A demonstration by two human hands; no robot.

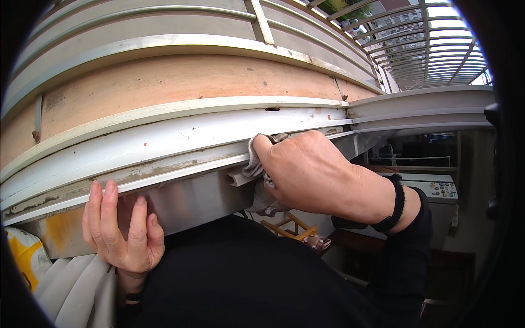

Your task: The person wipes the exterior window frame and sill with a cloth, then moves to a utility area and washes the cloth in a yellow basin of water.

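Note:
A white window frame [180,129] with a dirt-streaked track [126,174] runs across in front of me. In my right hand [306,167] is a grey cloth [256,161], bunched under the fingers and pressed into the track right of the middle. Part of the cloth hangs down below the hand. My left hand [123,232] rests against the frame's near edge at the left, fingers stretched and apart, holding nothing. Beneath that edge is a shiny metal panel [194,203].
Beyond the frame lie an orange-brown ledge [164,79] and metal railing bars [158,41]. A barred grille [415,44] rises at the far right. Grey folded fabric [76,284] and a yellow-white bag [27,254] sit at lower left. Below my right arm stands a wooden stool [292,227].

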